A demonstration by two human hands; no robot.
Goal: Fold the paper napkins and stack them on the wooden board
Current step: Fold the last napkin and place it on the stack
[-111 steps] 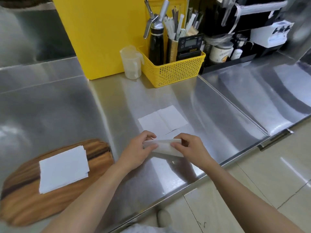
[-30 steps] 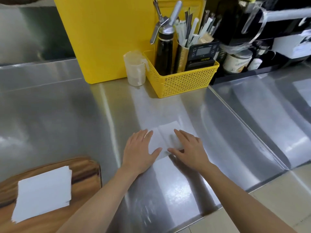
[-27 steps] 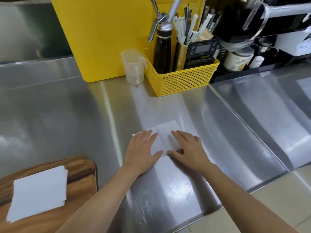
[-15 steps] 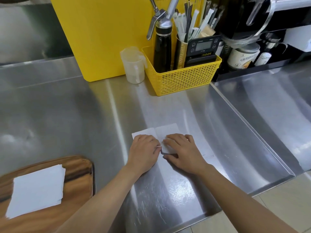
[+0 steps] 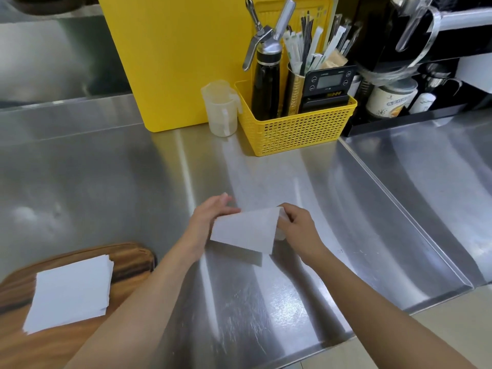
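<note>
A white folded paper napkin [image 5: 246,231] is lifted just above the steel counter, casting a shadow below it. My right hand [image 5: 298,226] pinches its right upper corner. My left hand [image 5: 210,219] is against its left edge, fingers extended behind the paper. At the lower left lies the wooden board [image 5: 130,258], bearing a stack of folded white napkins [image 5: 70,291]. No other loose napkin shows on the counter.
A yellow basket [image 5: 295,129] with a black whipper bottle, straws and a digital scale stands at the back. A clear measuring cup [image 5: 221,107] and a tall yellow board [image 5: 175,57] stand beside it. A counter seam [image 5: 399,206] runs on the right.
The napkin was pressed flat under both hands on the counter; now both hands have raised it off the surface, folded, and it tilts toward the left.
</note>
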